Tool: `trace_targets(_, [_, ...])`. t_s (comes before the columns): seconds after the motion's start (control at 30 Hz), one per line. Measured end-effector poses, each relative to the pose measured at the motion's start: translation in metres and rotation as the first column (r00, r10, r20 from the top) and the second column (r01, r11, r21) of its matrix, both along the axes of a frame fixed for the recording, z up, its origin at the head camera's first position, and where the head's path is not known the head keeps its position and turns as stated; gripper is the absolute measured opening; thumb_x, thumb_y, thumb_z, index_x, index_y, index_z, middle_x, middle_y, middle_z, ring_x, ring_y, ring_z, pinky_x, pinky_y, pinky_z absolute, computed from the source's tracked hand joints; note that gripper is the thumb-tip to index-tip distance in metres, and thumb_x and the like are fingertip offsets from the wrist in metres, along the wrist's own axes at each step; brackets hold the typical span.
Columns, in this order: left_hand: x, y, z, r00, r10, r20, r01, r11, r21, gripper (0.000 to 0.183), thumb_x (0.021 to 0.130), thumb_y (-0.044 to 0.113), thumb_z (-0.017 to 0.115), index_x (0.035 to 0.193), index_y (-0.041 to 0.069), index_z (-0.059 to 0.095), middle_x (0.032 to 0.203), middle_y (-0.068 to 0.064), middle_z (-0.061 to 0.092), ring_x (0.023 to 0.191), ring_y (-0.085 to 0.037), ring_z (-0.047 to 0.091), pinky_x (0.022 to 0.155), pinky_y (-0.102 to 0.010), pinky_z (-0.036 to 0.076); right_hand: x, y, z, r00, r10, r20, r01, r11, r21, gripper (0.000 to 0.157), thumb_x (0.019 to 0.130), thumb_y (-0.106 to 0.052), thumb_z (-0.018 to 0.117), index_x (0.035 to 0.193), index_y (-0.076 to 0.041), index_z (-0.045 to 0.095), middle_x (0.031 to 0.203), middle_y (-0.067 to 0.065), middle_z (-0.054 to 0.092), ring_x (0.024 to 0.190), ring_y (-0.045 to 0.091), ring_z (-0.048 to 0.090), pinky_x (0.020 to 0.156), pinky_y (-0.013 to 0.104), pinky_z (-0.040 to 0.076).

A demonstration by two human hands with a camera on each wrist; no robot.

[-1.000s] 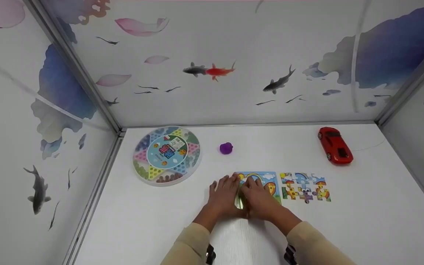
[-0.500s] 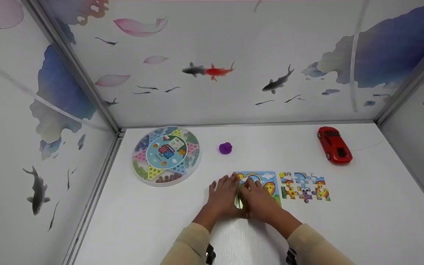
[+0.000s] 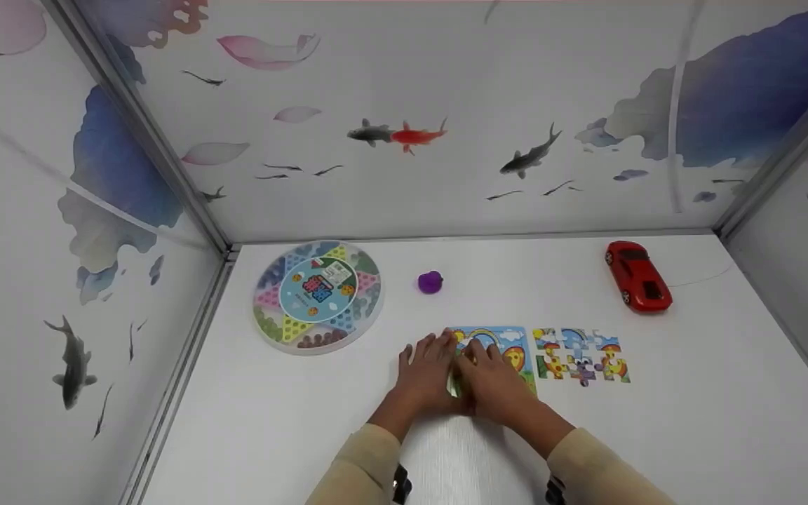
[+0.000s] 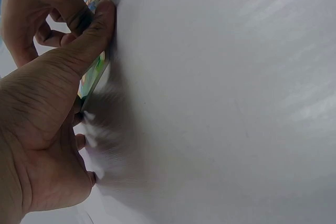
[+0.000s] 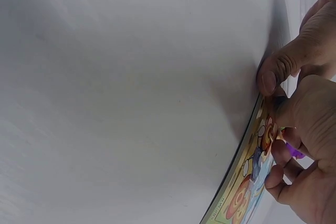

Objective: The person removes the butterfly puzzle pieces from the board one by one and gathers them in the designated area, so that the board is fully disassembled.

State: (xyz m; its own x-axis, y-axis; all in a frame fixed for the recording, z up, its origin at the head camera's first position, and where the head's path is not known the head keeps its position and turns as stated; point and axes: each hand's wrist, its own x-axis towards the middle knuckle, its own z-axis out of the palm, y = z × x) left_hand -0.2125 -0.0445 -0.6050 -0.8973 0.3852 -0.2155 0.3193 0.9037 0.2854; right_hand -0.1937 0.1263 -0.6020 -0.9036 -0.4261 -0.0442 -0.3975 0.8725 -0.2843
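Observation:
A colourful jigsaw puzzle board (image 3: pixel 516 339) lies flat on the white table, with a rainbow and cartoon animals on it. My left hand (image 3: pixel 423 379) holds it at its left side, fingers spread along the far left and thumb at the near edge. Over the board's near left part is my right hand (image 3: pixel 499 384), thumb and bent fingers pinching at a jigsaw piece that they mostly hide. In the right wrist view the two thumbs nearly meet at the corner of the puzzle board (image 5: pixel 239 195). To its right, several loose jigsaw pieces (image 3: pixel 576 340) form two rows.
A round Chinese checkers set (image 3: pixel 318 289) lies at the back left. Behind the board sits a small purple toy (image 3: pixel 431 282). At the back right is a red toy car (image 3: pixel 638 277). Patterned walls (image 3: pixel 460 189) enclose the table's back and sides.
The right hand's fingers shift very slightly over the near left part of the board, and the bright gap between the hands narrows. The left hand and the loose pieces stay put.

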Motion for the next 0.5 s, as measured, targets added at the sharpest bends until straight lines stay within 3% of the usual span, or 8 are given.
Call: trace_targets(0.5, [0.0013, 0.0016, 0.0035, 1.000, -0.002, 0.003, 0.002, 1.000, -0.008, 0.125, 0.083, 0.075, 0.083, 0.177, 0.017, 0.026, 0.186, 0.000, 0.023, 0.171, -0.029, 0.024, 0.136, -0.066, 0.026, 0.0039, 0.0002, 0.0023, 1.000, 0.023, -0.005, -0.023, 1.000, 0.005, 0.071, 0.091, -0.033, 0.094, 0.151, -0.011, 0.063, 0.153, 0.018, 0.054, 0.139, 0.044, 0.055, 0.120, 0.066, 0.051])
